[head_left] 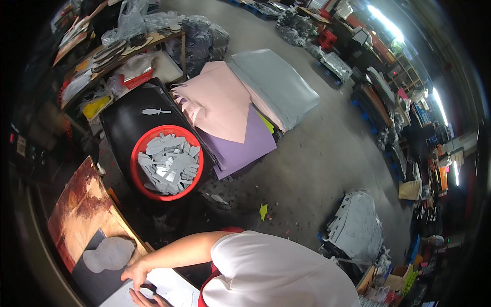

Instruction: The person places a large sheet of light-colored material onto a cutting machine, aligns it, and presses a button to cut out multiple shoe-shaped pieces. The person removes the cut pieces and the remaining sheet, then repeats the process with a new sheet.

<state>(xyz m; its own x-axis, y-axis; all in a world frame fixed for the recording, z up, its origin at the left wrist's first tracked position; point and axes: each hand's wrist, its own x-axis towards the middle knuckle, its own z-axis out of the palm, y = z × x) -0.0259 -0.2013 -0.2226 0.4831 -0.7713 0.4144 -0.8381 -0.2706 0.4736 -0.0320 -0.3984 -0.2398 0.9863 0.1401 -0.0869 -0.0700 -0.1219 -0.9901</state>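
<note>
My right hand (135, 274) reaches over a work board at the lower left, fingers pointing down and apart, at the edge of a pale sheet (174, 281). Just below it my left hand (145, 299) lies with fingers spread, partly cut off by the lower edge. Beside the hands is a small light oval piece with a dark rim (148, 291), too unclear to name. Beyond my right hand, a grey rounded cutout, narrowed at its middle (109, 254), rests on a dark grey sheet (94, 284).
A red tub (134, 169) full of grey cut pieces stands on a black surface (120, 115), near a lone grey piece (156, 111). Beyond lie pink sheets (225, 97), purple sheets (245, 148) and a grey stack (281, 87). Scraps (263, 212) litter the floor.
</note>
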